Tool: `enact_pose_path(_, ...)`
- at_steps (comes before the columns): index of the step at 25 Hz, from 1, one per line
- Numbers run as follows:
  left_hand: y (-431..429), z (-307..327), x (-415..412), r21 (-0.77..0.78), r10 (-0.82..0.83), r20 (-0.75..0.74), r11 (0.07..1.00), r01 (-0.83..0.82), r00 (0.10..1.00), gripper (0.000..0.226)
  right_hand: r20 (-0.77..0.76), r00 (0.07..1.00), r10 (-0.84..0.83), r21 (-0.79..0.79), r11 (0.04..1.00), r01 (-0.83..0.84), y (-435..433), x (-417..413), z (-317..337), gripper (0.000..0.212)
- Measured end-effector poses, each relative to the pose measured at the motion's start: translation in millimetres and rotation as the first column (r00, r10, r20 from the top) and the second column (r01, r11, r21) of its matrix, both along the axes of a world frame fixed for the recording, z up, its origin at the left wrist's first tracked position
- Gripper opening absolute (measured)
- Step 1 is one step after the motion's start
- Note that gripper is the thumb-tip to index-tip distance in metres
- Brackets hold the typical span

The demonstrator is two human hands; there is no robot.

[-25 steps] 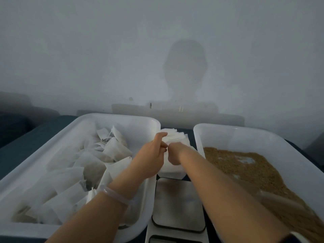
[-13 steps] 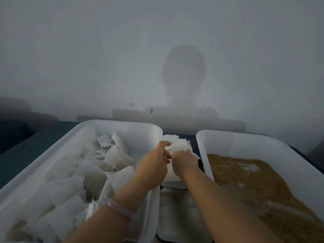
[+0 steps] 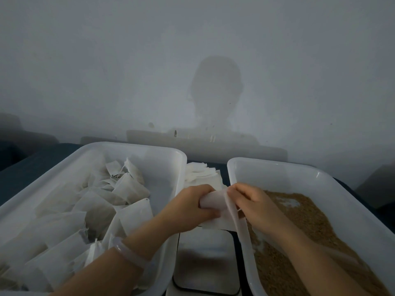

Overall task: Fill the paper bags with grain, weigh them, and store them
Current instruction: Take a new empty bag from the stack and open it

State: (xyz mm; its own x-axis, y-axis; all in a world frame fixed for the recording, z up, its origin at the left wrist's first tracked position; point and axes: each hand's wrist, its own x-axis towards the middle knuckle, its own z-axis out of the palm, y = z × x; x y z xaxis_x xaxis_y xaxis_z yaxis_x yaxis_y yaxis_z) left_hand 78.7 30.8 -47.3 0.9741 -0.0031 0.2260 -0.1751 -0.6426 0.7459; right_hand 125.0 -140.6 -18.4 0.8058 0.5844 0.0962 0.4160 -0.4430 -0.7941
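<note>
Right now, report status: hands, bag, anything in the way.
Left hand, right hand: both pinching one paper bag. Bag unfilled, held beside grain tub. Nothing in the way.

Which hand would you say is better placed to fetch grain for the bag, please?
Probably the right hand: it pinches the paper bag above the inner rim of the grain tray, next to the grain. The left hand grips the bag on the far side and could hold it alone.

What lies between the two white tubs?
Head view: a stack of empty paper bags farthest, a scale nearer, and left hand and right hand holding one bag.
</note>
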Motion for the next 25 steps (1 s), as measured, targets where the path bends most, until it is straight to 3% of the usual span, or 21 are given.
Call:
enact_pose_path(4, 2.0, 1.0, -0.2, -0.124, 0.024, -0.038, 0.992, -0.028, 0.999, 0.018, -0.143, 0.988, 0.058, 0.169, 0.985, -0.033, -10.0, 3.0, -7.5, 0.062)
enact_pose_path(7, -1.1, 0.2, -2.2, -0.224, -0.011, -0.077, 0.975, -0.006, 0.997, 0.010, -0.107, 0.990, -0.096, 0.253, 0.960, 0.121, -10.4, 6.3, -12.3, 0.043)
enact_pose_path(10, -0.4, -0.1, -2.9, -0.023, 0.067, 0.008, 0.997, -0.067, 0.998, 0.019, -0.118, 0.971, -0.208, 0.337, 0.912, 0.236, -7.8, 8.6, -15.2, 0.041)
enact_pose_path(12, 1.5, 1.3, -3.5, 0.017, 0.106, 0.063, 0.994, -0.107, 0.992, 0.025, -0.136, 0.967, -0.216, 0.357, 0.900, 0.251, -7.5, 9.5, -16.0, 0.041)
enact_pose_path(16, 6.7, 3.9, -4.8, -0.061, 0.118, 0.032, 0.991, -0.116, 0.993, 0.026, -0.230, 0.966, -0.115, 0.415, 0.887, 0.205, -8.6, 9.5, -13.1, 0.052)
enact_pose_path(23, 7.9, 6.6, -4.5, -0.245, 0.091, -0.023, 0.965, -0.094, 0.996, 0.028, -0.242, 0.970, 0.038, 0.412, 0.909, 0.067, -13.1, 4.6, -8.9, 0.031)
enact_pose_path(25, 7.6, 7.7, -4.9, -0.289, 0.067, -0.031, 0.954, -0.073, 0.997, 0.027, -0.280, 0.959, 0.047, 0.431, 0.899, 0.082, -12.2, 5.7, -8.2, 0.036)
